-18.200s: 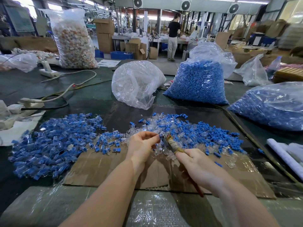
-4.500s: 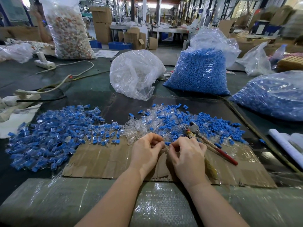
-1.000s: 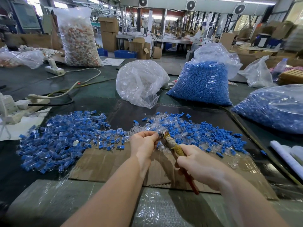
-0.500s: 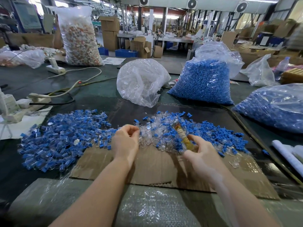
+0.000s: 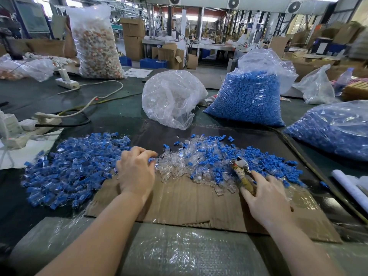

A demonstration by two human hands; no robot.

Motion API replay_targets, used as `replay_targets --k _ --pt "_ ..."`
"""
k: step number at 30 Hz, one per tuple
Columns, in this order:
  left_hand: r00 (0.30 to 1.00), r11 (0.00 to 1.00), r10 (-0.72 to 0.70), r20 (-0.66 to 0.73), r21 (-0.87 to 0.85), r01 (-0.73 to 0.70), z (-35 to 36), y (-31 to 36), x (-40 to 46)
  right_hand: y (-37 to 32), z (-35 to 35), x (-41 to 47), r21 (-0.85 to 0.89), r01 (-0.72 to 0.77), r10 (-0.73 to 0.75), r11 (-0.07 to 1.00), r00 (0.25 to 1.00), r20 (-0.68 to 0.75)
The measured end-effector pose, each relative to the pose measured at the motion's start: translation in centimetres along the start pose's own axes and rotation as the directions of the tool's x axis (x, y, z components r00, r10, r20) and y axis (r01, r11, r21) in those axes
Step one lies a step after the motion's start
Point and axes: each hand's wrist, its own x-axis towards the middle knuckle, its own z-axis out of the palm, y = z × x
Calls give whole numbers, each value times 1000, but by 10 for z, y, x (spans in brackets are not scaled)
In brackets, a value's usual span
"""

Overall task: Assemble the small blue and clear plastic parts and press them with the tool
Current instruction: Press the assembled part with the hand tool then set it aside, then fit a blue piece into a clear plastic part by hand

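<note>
Blue and clear plastic pieces cover the middle of a dark work surface (image 5: 111, 120), seen from a head camera looking down over two bare forearms. On the left lies a pile of joined pieces (image 5: 73, 166), each a blue part seated in a clear one. In the centre and to the right lies a loose heap of separate clear shells and blue plugs (image 5: 209, 160), spilling onto a sheet of brown cardboard (image 5: 189, 200).

The left hand (image 5: 135, 172) rests palm down at the near edge of the joined pile, its fingers curled and their tips at a blue piece (image 5: 152, 159); whether they are pinching it or letting it go cannot be told. The right hand (image 5: 266, 198) lies over the worn, yellowish handles of the pliers-like tool (image 5: 242, 172), fingers loosely bent around them, with the metal head pointing away into the loose heap.

This looks like the gap between two cycles: one finished piece going to the pile, the tool being set down. The next move probably calls for both hands free to pick one clear shell and one blue plug from the heap, fit them together, then take up the tool and squeeze.

Behind stand a bag of clear parts (image 5: 171, 98) and a bag of blue parts (image 5: 249, 96).
</note>
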Motion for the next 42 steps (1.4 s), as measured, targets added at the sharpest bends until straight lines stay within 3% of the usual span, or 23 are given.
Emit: replay_targets --k 4,10,15,23,32,38,42 --pt "977 958 137 166 -274 -88 13 37 -16 1 6 -3 -78 17 -22 997 998 -54" --pt "880 896 353 319 -385 -220 33 74 -40 1 5 -3 -130 19 -26 991 998 -50" --pt "790 864 467 396 -396 -312 42 83 -52 -13 1 4 -1 104 -103 995 983 -150" --pt "895 889 304 328 -435 -142 44 74 -51 -38 8 23 13 341 -336 940 933 -130" --pt "933 878 257 251 -464 -117 42 72 -51 -48 13 29 -157 404 -417 901 907 -59" --pt "947 848 198 253 -529 -36 40 70 -51 -45 16 11 145 350 -317 925 925 -211" --pt "942 843 210 261 -536 -40 39 70 -51 -43 23 -4 254 311 -243 916 933 -267"
